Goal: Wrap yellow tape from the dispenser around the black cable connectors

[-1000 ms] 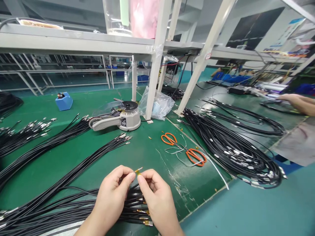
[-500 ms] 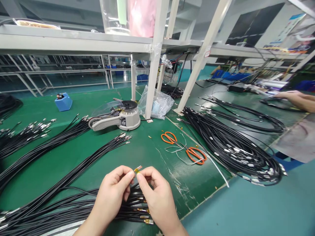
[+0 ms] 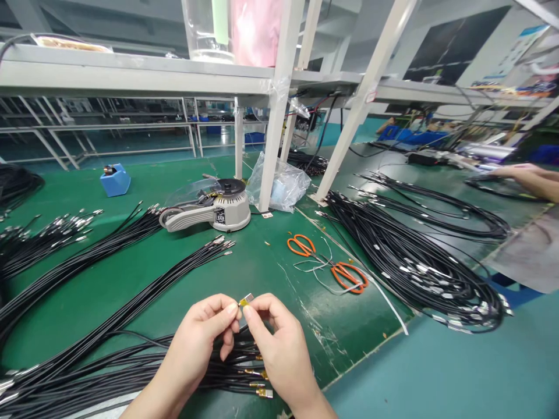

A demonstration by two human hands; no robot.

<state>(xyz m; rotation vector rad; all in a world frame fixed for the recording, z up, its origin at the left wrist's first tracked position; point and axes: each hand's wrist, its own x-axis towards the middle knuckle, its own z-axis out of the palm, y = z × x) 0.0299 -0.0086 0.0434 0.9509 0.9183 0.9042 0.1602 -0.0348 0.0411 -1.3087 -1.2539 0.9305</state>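
Observation:
Between my two hands is a small metal cable connector [image 3: 248, 298] with amber tape around its base. My left hand [image 3: 203, 326] pinches its black cable just behind the connector, thumb against forefinger. On the other side, my right hand [image 3: 279, 334] presses the taped part between thumb and forefinger. Below both hands lies a bundle of black cables [image 3: 144, 369]; several of their ends [image 3: 264, 393] carry amber tape and metal plugs. My right hand partly covers those ends.
A round tape dispenser [image 3: 227, 209] stands ahead on the green table. Two orange-handled scissors [image 3: 349, 277] lie to the right among white strings. More black cable bundles [image 3: 406, 262] lie right and left. Shelf posts [image 3: 275, 116] rise ahead. Another person's hand [image 3: 528, 174] is at far right.
The connector has turned between my fingers, so its flat metal face now shows. My hands stay almost in place, and the view has shifted slightly.

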